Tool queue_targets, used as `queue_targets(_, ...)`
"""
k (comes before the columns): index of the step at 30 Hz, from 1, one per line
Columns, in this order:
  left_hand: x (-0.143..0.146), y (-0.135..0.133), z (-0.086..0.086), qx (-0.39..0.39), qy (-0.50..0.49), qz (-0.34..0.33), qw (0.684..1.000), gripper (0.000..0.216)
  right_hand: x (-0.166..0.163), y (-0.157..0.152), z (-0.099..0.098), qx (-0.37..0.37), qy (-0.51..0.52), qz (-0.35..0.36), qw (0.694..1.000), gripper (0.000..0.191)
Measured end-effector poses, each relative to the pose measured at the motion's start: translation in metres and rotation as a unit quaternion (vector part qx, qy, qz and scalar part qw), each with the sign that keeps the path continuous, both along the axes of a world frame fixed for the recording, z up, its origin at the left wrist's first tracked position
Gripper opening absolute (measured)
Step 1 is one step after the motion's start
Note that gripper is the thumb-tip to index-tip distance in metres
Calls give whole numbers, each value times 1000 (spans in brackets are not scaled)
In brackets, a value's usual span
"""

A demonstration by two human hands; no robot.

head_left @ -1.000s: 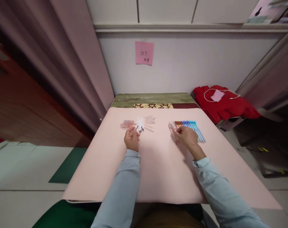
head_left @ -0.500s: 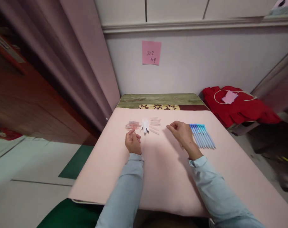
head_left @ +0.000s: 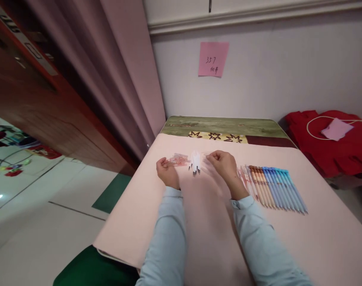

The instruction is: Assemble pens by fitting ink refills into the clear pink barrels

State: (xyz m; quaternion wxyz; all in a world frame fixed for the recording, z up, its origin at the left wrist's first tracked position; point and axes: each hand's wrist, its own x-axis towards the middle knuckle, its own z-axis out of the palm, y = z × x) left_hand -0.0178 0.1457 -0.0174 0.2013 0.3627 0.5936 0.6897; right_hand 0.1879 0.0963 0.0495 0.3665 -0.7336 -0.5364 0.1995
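Observation:
My left hand (head_left: 168,173) rests on the pink table cover (head_left: 198,222) with its fingers curled, its fingertips at a small pile of pinkish clear pieces (head_left: 178,159). A bunch of white refills with dark tips (head_left: 195,162) lies just right of that pile. My right hand (head_left: 224,165) is curled in a loose pinch right of the refills, over some faint clear pieces. What either hand holds is too small to make out. A row of several pens (head_left: 273,186), clear, orange and blue, lies to the right of my right wrist.
A green patterned cloth (head_left: 222,126) shows at the table's far end against the wall, which bears a pink note (head_left: 213,58). A red garment with a pink paper (head_left: 332,139) lies at the right. Curtain and a wooden door stand at the left.
My right hand has left the pen row and moved left to the clear pieces beside the refills. My left hand has shifted slightly left toward the pinkish pile. The view has swung left.

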Motion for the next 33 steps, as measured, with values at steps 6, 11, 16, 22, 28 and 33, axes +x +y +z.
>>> queue_targets(6,-2,-15,7,-87,318,-56,942,30,38,2,-9,-48,-1,-39,998,28)
queue_targets(11,-2,-19,9,-124,383,-92,911,28,44,1,-6,-87,-39,-16,995,24)
queue_targets(16,-3,-20,12,-134,419,-96,893,17,45,0,1,-116,-70,-5,991,20)
queue_targets(22,-1,-24,19,-115,429,-108,890,11,40,-1,7,-153,-103,50,982,11)
queue_targets(28,2,-23,24,-59,391,-123,910,7,27,2,6,-160,-117,103,975,7)
queue_targets(33,7,-26,29,9,290,-192,937,14,22,5,1,-176,-138,100,970,6)
